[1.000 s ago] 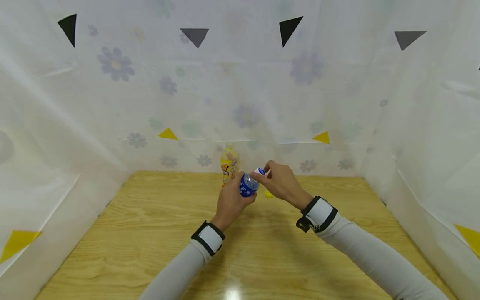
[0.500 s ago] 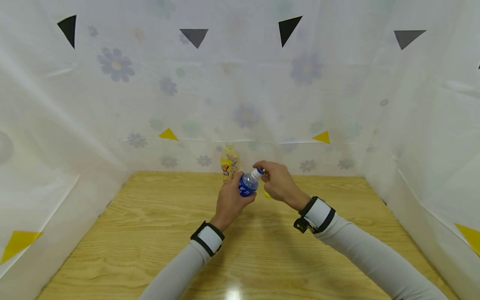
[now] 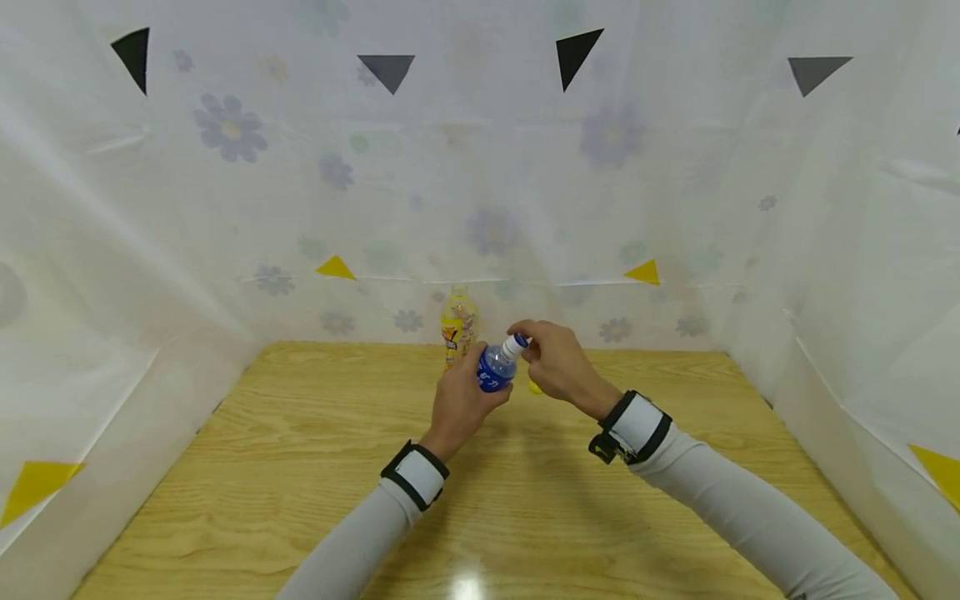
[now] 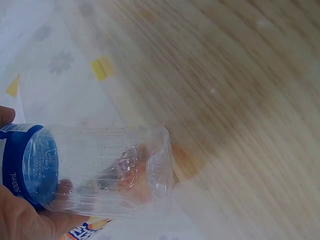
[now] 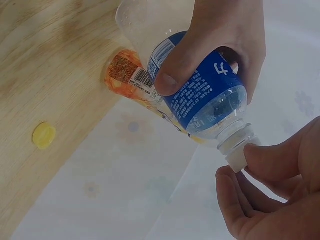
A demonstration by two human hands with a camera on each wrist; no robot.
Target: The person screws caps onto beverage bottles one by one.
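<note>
My left hand (image 3: 471, 390) grips a clear, empty bottle with a blue label (image 3: 492, 372), tilted above the wooden table (image 3: 300, 467) with its neck pointing up and to the right. In the right wrist view the left hand's thumb and fingers (image 5: 172, 75) wrap round the blue label of the bottle (image 5: 212, 102). My right hand (image 3: 534, 348) pinches the white cap (image 3: 516, 342) on the bottle's neck, and its fingertips (image 5: 265, 160) close on the cap (image 5: 236, 158). The left wrist view shows the bottle's clear lower body (image 4: 110, 170).
A yellow-orange drink bottle (image 3: 458, 323) stands uncapped at the table's back edge, just behind the hands, and shows again as the orange bottle (image 5: 131, 80). A loose yellow cap (image 5: 44, 135) lies on the table (image 5: 40, 60) near my right hand. White flowered sheets wall in three sides.
One second ago my right hand held the white cap beside the bottle's mouth. The cap now sits on the neck with the fingers round it. The left hand has barely moved.
</note>
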